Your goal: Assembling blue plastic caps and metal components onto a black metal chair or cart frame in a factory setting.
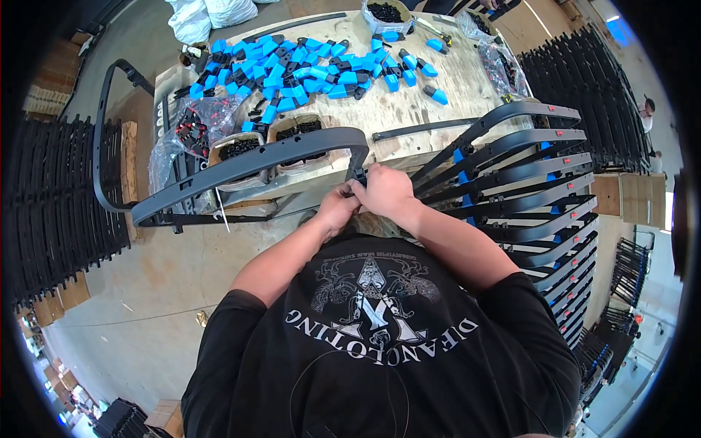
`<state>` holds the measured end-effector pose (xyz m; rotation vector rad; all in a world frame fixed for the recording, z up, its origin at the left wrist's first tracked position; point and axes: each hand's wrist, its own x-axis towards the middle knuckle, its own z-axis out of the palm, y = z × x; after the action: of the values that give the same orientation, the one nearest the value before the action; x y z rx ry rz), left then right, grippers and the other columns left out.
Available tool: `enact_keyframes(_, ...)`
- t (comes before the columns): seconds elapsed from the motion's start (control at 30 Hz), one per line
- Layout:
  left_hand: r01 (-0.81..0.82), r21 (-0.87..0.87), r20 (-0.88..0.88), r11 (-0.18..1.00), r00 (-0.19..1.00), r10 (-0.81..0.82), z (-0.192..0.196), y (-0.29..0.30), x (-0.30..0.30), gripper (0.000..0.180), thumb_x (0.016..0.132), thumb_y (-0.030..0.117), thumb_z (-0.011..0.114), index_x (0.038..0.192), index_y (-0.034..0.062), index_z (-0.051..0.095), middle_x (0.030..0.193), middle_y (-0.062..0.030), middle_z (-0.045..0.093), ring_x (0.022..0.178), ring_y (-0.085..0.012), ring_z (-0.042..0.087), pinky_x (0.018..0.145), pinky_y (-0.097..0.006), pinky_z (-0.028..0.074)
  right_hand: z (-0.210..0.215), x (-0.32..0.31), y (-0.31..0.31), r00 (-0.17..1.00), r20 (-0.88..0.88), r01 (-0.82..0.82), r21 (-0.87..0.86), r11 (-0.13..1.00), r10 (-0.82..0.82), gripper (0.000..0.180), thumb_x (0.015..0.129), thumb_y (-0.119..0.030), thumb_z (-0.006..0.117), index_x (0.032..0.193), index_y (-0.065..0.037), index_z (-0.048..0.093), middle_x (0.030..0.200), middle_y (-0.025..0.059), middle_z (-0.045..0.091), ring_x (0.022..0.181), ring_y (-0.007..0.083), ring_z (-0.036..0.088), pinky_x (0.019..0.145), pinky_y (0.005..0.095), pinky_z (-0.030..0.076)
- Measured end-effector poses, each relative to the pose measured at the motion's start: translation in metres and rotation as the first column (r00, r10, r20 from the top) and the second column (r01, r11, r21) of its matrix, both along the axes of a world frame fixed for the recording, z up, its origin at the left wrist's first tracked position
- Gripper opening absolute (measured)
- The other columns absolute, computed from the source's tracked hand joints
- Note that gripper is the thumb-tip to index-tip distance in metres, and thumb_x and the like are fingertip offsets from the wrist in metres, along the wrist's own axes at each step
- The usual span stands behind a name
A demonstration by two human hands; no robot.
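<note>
Both hands meet at the near end of a long grey frame (248, 162), which lies across the front edge of the plywood table (460, 80). The left hand (337, 208) is curled closed just under the frame's bent end, and the right hand (387, 191) is closed beside it, touching it; their fingers pinch something small and dark at the frame's tip, too hidden by knuckles to make out. Whether each grips the frame itself or a small part on it cannot be told.

Beyond the frame, on the table, lies a scatter of blue clips (307, 66), many with black pieces mixed in. Just behind the frame sit two open boxes (270, 142) of dark parts, partly covered by it. Left of these, a clear bag (193, 128) holds black and red bits, blurred. Right of the frame, a fanned stack (526, 182) of like frames runs toward the lower edge, its far end cut off. Dark racks (51, 204) stand left of the frame, dim at the rim.
</note>
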<state>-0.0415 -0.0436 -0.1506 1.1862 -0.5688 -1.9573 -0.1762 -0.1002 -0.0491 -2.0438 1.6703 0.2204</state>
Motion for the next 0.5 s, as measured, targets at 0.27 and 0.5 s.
enact_keyframes(0.27,-0.032,0.043,-0.05,0.999,0.998,0.034,0.001,0.001,-0.003,0.02,0.098,0.0,0.058,0.117,-0.0038,0.061,0.109,-0.0097,0.069,0.099,-0.0193,0.07,0.085,-0.03,0.059,0.006,0.001,-0.005,0.997,-0.051,-0.051,0.024,0.998,0.053,0.056,0.086,-0.053,0.063,0.091,0.003,0.07,0.088,0.0214,0.073,0.083,0.036,0.074,0.078,0.0453,0.059)
enact_keyframes(0.5,0.036,-0.043,0.098,0.998,0.995,-0.032,-0.003,0.0,-0.001,0.019,0.098,0.001,0.055,0.115,-0.0008,0.063,0.104,-0.0073,0.069,0.092,-0.0185,0.07,0.083,-0.029,0.059,-0.016,0.0,0.013,0.999,0.036,0.003,-0.152,0.988,0.003,0.054,0.089,-0.048,0.065,0.096,0.005,0.064,0.088,0.0249,0.072,0.087,0.0353,0.073,0.079,0.0458,0.058)
